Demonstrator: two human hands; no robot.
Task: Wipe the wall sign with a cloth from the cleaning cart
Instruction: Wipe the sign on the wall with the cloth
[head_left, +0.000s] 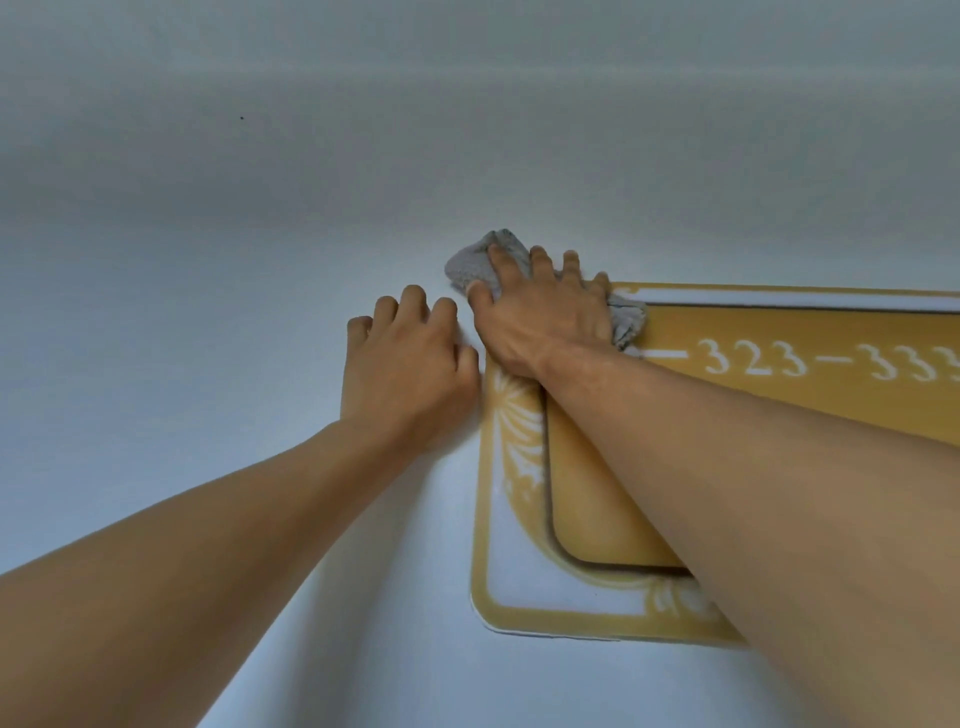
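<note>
A yellow and white wall sign (587, 509) with white numbers hangs on the pale wall, right of centre. My right hand (545, 312) presses a crumpled grey cloth (470, 265) flat against the sign's upper left corner, fingers spread over it. Part of the cloth sticks out past the corner onto the wall, and another part shows under the hand's right side. My left hand (405, 358) rests on the wall just left of the sign's edge, fingers bent. My right forearm covers much of the sign's middle.
A plain pale wall (260, 182) fills the rest of the view. The cleaning cart is out of sight.
</note>
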